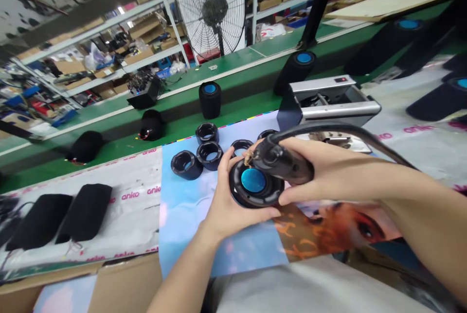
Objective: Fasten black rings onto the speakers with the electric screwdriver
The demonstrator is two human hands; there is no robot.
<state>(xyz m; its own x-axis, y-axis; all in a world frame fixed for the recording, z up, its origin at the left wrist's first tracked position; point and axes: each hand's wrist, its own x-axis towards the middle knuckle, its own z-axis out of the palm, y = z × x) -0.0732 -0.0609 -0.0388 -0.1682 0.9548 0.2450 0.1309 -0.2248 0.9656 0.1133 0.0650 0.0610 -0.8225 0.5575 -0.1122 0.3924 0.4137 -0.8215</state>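
My left hand [226, 208] is wrapped round a black cylindrical speaker [253, 180], whose end with a shiny blue disc faces up at me. My right hand [328, 169] grips a black corded hand tool [286, 163] over the speaker's far right side; its exact kind is unclear. Brownish stuff clings to the tool's front end, close to the speaker's rim. Fingers of my right hand reach the speaker's right edge. Just beyond stand several short black ring-shaped housings [187, 165] on a printed poster sheet [182, 225].
A thick black cable [339, 130] arches from the tool over my right wrist. Behind it sits an open metal-cased device [332, 99]. Black speakers [210, 99] stand along the green bench [178, 109]. Two black fabric-covered pieces [87, 211] lie at left. A large fan [213, 9] is behind.
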